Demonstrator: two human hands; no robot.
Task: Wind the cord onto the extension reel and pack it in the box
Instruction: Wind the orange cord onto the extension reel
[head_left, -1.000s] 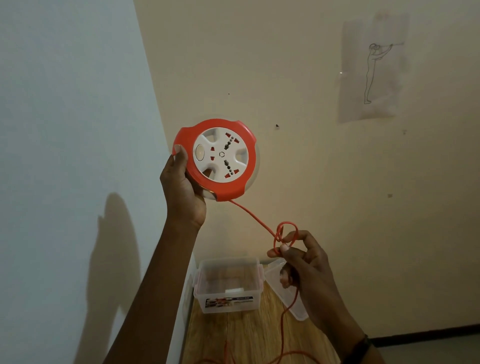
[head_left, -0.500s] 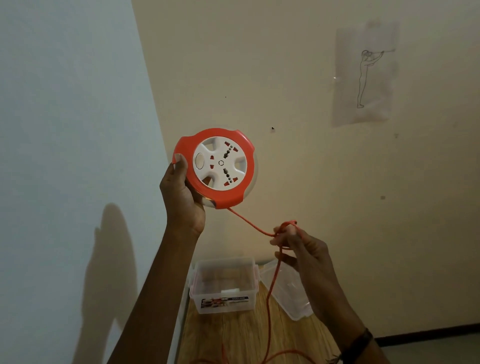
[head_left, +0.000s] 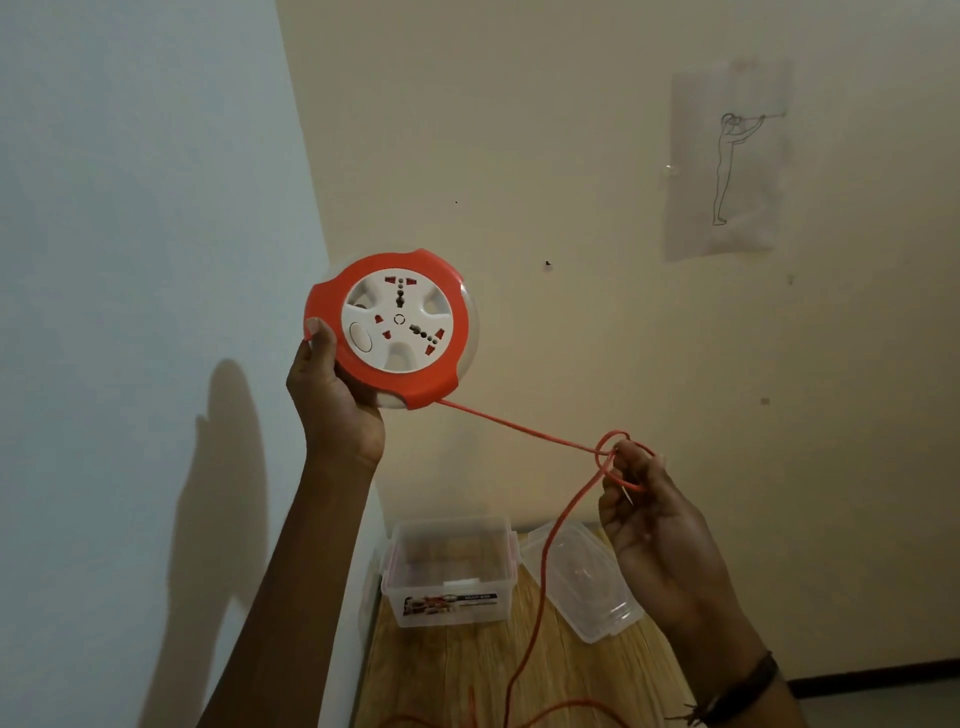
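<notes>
While the slack cord (head_left: 540, 587) trails up from the wooden top (head_left: 467, 670) at 6 o'clock, the right hand (head_left: 654, 530) at 4 o'clock pinches a small loop of it between thumb and fingertips, the other fingers loosely curled. Half a second back that hand sat closer to the reel; now it has swung out to the right, and the cord between loop and reel has drawn into a straight, taut line. The kink appears not yet cleared, so the person is probably working it loose before winding on.

Beyond the hands, the clear box (head_left: 449, 582) stands open on the top at 6 o'clock, nothing in it, with its lid (head_left: 582, 587) lying just beside it to the right. Packing has not begun.

At 10 o'clock the left hand (head_left: 332, 400) clasps the reel (head_left: 392, 335) by its lower left rim, thumb pressed on the red edge, fingers hidden behind. The reel's socket face has turned since the earlier frames, which suggests cord feeding in or out. Much cord is left loose below, so winding looks far from done.
</notes>
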